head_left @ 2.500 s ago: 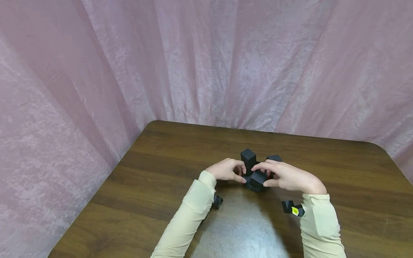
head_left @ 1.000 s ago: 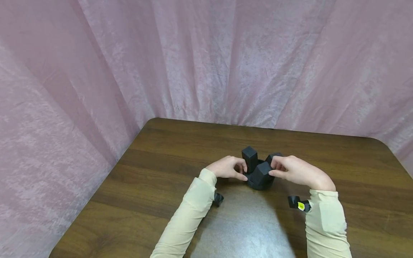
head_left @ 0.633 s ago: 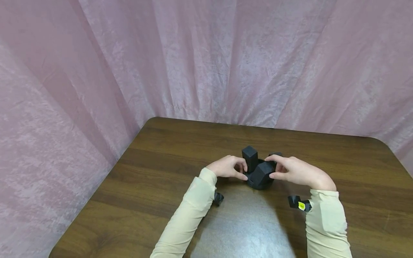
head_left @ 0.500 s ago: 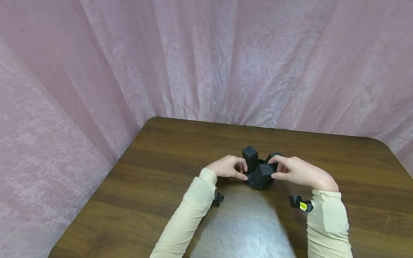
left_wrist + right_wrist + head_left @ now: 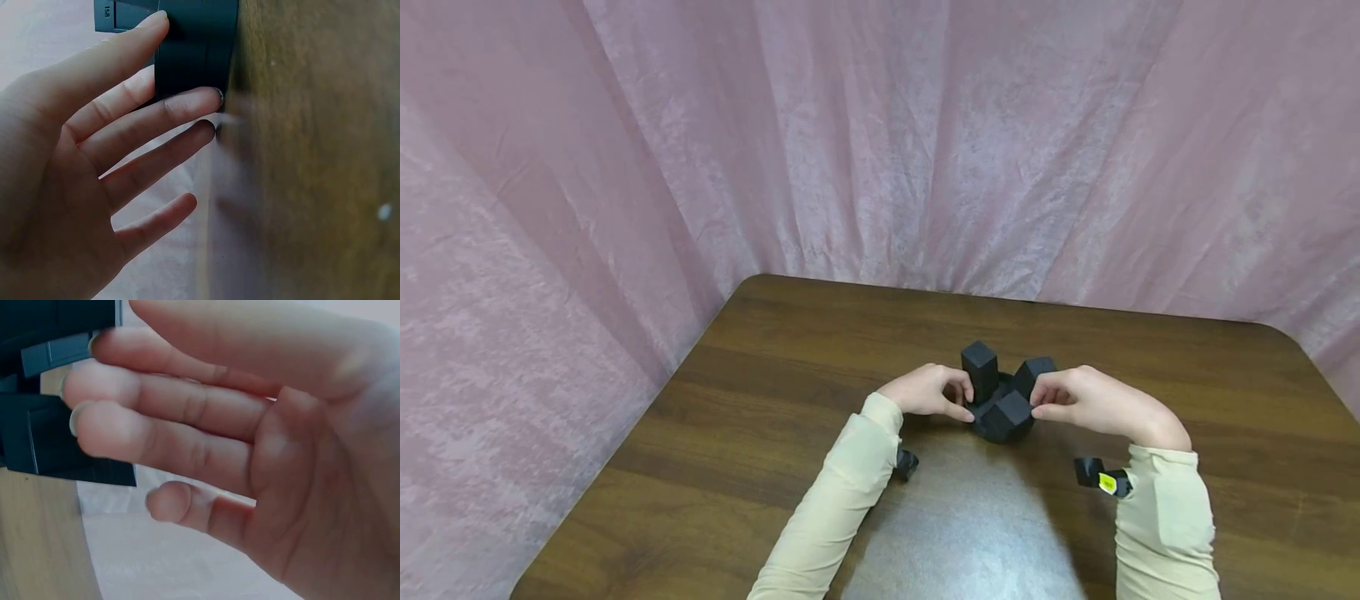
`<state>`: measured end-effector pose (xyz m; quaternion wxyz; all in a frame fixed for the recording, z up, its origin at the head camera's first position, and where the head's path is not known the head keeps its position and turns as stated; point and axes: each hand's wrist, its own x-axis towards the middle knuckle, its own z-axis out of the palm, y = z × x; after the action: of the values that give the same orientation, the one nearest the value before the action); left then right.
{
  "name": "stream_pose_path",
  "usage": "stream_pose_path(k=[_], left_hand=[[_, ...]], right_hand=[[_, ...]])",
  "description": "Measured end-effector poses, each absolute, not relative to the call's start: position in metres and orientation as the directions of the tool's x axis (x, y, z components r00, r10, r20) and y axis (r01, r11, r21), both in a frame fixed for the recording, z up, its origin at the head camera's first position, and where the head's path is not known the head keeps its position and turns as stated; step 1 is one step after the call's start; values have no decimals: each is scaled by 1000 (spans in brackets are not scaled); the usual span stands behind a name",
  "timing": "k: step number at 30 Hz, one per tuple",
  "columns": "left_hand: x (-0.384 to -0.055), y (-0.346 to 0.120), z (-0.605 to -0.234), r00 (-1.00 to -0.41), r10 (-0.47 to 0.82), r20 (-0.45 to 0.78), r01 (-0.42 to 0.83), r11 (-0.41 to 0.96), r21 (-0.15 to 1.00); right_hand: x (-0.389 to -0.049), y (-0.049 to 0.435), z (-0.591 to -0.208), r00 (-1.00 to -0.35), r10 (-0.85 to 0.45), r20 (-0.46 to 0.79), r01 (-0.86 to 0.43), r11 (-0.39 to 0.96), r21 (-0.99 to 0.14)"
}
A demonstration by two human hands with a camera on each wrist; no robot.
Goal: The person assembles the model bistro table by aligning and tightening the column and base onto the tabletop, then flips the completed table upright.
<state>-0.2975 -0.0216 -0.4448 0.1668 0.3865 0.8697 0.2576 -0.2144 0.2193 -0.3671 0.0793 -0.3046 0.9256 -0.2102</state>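
A black device with a round base [image 5: 1000,431] and three block-shaped arms sits on the table. Its left block [image 5: 979,371] stands upright, the rear right block [image 5: 1033,375] leans outward, and the front block [image 5: 1009,412] is tilted low toward the front. My left hand [image 5: 925,390] pinches the base's left side, thumb in front and fingers behind; in the left wrist view the thumb lies on the black wall [image 5: 194,44]. My right hand [image 5: 1093,403] is at the device's right side, fingertips close beside the front block. The right wrist view shows its fingers [image 5: 187,406] loosely extended; contact is unclear.
The device rests on a brown wooden table [image 5: 820,333], with a pink curtain [image 5: 880,150] behind and to the left. A small black wrist device [image 5: 1101,477] with a yellow label hangs by the right sleeve; another [image 5: 906,465] is at the left sleeve.
The front block was raised more upright a second ago and is now tilted lower. My right hand has shifted slightly right, its fingertips off the block's top. The left hand keeps its place.
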Motion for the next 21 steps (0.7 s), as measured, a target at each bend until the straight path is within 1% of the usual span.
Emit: stream_pose_path(k=[6, 14, 18, 21], left_hand=[[-297, -22, -444, -645, 759, -89, 581, 563, 587], [-295, -22, -443, -651, 752, -102, 567, 571, 594], [-296, -22, -444, -651, 753, -101, 565, 569, 597], [-297, -21, -444, -650, 753, -101, 565, 568, 599]], right_hand=[[-215, 212, -367, -782, -623, -13, -550, 699, -458], [-217, 207, -370, -788, -615, -27, -534, 705, -466], [-218, 205, -371, -792, -608, -50, -512, 707, -488], [-218, 204, -371, -779, -622, -74, -506, 694, -512]])
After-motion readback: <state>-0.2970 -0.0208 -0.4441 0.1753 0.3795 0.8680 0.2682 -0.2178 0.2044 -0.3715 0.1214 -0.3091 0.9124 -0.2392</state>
